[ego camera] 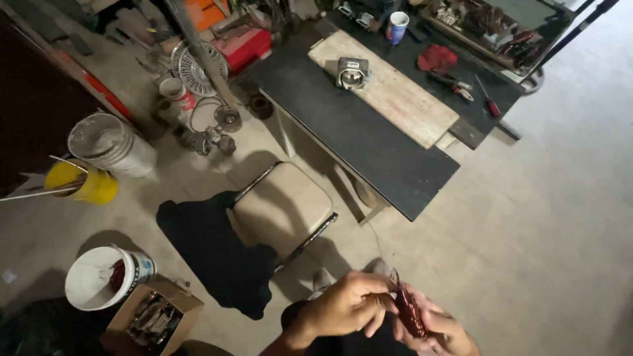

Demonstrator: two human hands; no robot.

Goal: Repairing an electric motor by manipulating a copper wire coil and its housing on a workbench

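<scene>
Low at the frame's bottom edge, my left hand (346, 304) and my right hand (438, 329) meet around a small dark red object (409, 311), narrow and elongated. Left fingers curl over its upper end; the right hand cups it from below. What the object is cannot be made out. Both hands hover above the concrete floor, in front of a beige padded stool (283, 206).
A black workbench (369, 142) carries a wooden board (389, 89), a grey metal part (351, 71), a cup (397, 26), a red cloth (436, 58) and screwdrivers (489, 100). Buckets (109, 142) (99, 277), a yellow pail (82, 181), a cardboard box (153, 318) and a fan grille (194, 66) stand left.
</scene>
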